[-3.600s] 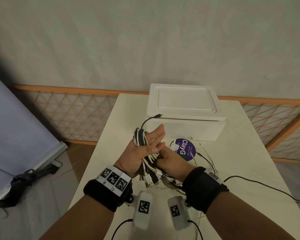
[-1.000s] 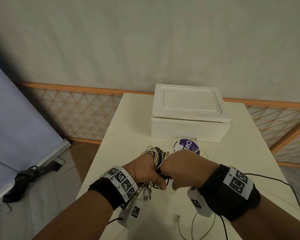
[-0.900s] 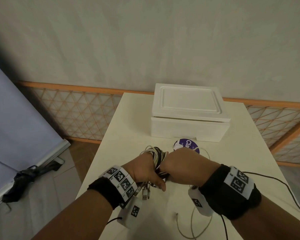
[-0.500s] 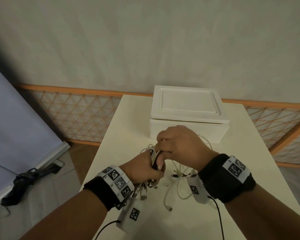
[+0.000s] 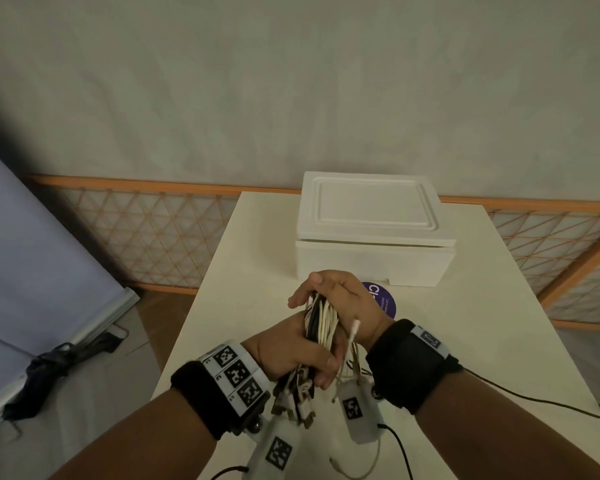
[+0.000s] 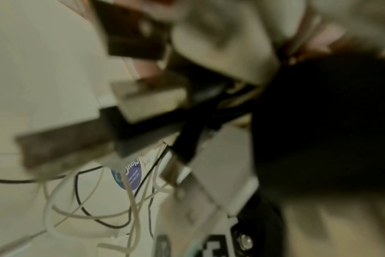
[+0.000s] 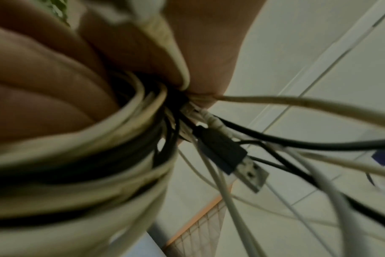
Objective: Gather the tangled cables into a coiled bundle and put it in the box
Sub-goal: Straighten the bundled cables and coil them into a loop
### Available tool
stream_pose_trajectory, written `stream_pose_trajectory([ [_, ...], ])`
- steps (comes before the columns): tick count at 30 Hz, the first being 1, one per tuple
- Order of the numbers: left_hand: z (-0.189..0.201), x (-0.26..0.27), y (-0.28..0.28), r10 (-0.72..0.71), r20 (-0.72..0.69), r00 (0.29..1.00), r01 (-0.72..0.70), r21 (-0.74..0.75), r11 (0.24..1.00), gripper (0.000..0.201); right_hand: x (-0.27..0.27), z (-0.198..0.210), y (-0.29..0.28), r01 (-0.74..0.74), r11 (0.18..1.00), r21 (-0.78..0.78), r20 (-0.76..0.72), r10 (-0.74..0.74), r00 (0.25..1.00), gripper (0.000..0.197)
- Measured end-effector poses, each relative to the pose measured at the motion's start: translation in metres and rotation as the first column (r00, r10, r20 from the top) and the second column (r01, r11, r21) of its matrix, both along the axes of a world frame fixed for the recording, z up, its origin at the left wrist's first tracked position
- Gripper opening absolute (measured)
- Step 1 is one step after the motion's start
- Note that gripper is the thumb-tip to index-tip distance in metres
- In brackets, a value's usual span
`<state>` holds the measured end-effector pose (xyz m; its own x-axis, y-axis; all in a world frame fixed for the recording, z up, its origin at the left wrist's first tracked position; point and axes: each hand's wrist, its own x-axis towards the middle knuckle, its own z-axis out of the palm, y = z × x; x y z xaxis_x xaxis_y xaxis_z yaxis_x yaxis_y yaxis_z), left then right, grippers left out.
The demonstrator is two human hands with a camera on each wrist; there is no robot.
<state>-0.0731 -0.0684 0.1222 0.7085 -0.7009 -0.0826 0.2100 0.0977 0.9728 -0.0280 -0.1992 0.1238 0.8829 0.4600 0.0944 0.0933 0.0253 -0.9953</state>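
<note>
Working over a pale counter [image 5: 499,341], facing a white foam box [image 5: 361,261] at the far end, with the lid [image 5: 371,209] on and needing to be lifted before anything goes in.

Holding the cable bundle [image 5: 321,320] up off the counter, near the middle and well short of the box. Gripping it from the left with the left hand [image 5: 291,355], fingers curled round the lower part. Closing the right hand [image 5: 347,299] round the upper loops from the right, thumb over the top.

Judging the bundle to be light, soft and springy: black and white strands packed side by side, probably trying to uncoil as soon as the squeeze eases. Taking hold best across the middle of the coil, where all the loops are running together, rather than by any single strand. Probably pinching that waist with one hand alone, freeing the other for the lid.

Dangling below the left hand, a cluster of plugs [image 5: 298,400], stiffer and heavier than the cords and likely to catch on the rim of the box. Showing one black plug with a metal tip [image 7: 242,163] close under the right wrist.

Trailing down toward the counter, several loose tails [image 6: 88,208], thin and limp, crossing over a purple sticker [image 5: 383,299] near the box. Needing tucking in, by the look of it, before the coil counts as finished.
</note>
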Motion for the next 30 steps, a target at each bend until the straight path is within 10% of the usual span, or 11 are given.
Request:
stream_pose_trajectory([
  [10,-0.002,0.001,-0.007,-0.031,-0.032,0.999,0.022,-0.253,0.967,0.006,0.002,0.009,0.006,0.12,0.987,0.105,-0.028,-0.118,0.993,0.043],
  [16,-0.001,0.013,0.009,-0.065,-0.094,0.993,-0.001,-0.575,0.818,0.01,0.007,-0.019,-0.017,-0.201,0.969,0.145,-0.143,0.222,0.964,0.063],
  [21,-0.007,0.015,0.011,-0.074,-0.115,0.991,-0.002,-0.554,0.832,0.01,-0.003,-0.034,-0.031,-0.382,0.896,0.226,-0.306,0.438,0.845,0.055],
  [25,-0.01,0.014,0.013,-0.093,-0.139,0.986,-0.007,-0.592,0.806,0.024,0.0,-0.047,-0.043,-0.384,0.909,0.163,-0.3,0.416,0.858,0.055],
  [30,-0.019,0.016,0.014,-0.108,-0.16,0.981,-0.007,-0.588,0.809,0.054,0.007,-0.039,-0.048,-0.097,0.991,0.095,-0.328,0.123,0.937,0.006],
])
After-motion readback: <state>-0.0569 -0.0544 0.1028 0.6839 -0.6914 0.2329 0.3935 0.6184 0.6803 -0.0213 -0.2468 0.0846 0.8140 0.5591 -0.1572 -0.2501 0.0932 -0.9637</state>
